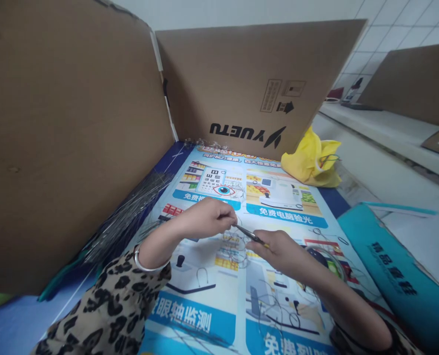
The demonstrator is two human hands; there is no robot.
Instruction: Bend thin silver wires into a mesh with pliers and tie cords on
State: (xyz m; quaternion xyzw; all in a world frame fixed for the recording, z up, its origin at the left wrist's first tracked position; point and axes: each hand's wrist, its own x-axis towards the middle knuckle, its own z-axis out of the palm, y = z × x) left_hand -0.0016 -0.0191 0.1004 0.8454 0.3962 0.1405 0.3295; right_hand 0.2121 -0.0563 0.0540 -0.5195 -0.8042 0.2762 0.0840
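My right hand point(276, 246) is wrapped round thin-nosed pliers point(249, 233) with a bit of yellow on the handle. Their dark jaws point left and meet the fingertips of my left hand point(217, 217), which is closed in a pinch on a thin wire. The pinched end is mostly hidden by the fingers. Loops of thin wire point(237, 250) show just below the pliers' tip, over the printed poster point(241, 207). A silver bangle point(149, 265) circles my left wrist.
Cardboard walls point(75, 123) stand left and behind. A bundle of straight wires point(130, 207) lies along the left one. At the back right sits a yellow bag point(311, 160). A teal box point(389, 266) is on the right. Loose bent wires point(278, 305) lie across the poster's front.
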